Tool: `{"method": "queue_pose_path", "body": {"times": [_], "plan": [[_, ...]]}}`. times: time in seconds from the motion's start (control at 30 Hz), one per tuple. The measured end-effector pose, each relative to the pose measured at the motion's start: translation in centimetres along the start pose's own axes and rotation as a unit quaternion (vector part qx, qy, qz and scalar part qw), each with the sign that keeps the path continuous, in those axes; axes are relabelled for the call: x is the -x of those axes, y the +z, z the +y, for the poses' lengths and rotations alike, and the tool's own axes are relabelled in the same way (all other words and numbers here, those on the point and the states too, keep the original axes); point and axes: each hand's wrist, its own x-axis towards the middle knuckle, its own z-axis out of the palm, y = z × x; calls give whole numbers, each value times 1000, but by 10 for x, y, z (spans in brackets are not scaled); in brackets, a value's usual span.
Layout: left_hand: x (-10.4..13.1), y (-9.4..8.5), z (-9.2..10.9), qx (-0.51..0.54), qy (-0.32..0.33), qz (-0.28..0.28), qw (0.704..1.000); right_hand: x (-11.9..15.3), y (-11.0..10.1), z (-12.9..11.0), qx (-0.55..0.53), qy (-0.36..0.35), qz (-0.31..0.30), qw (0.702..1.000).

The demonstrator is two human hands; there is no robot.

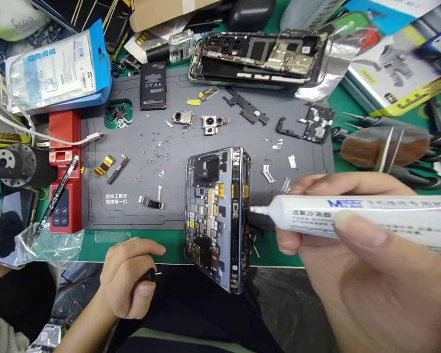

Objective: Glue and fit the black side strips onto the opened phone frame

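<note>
My right hand [356, 274] grips a white tube of glue [316, 212] with blue lettering. The tube lies level, its thin nozzle pointing left at the side of an opened phone [215, 220]; whether the tip touches it I cannot tell. The phone stands on edge, tilted, with its inner boards and gold flex connectors facing left. What props it up is hidden. Left of the phone, apart from it, my left hand [130, 277] is curled round a small black cap [148, 275] with a thin metal pin sticking out.
On the grey mat [161, 171] lie tiny screws, brackets, camera modules [211, 123] and a black battery [153, 86]. Another opened phone [257, 59] rests at the back. A red device [64, 196] with a white cable stands left. Tweezers [389, 149] and tools crowd the right.
</note>
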Motion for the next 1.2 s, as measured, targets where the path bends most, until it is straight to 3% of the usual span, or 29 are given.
{"method": "queue_pose_path", "body": {"times": [0.57, 0.8, 1.2], "plan": [[12, 2, -2, 22, -1, 10, 1000, 11, -5, 1, 0, 8, -5, 1000], [12, 3, -2, 27, -6, 9, 1000, 15, -7, 5, 3, -27, -26, 999], [10, 3, -1, 24, -6, 15, 1000, 27, -12, 9, 102, -70, -22, 992]]}}
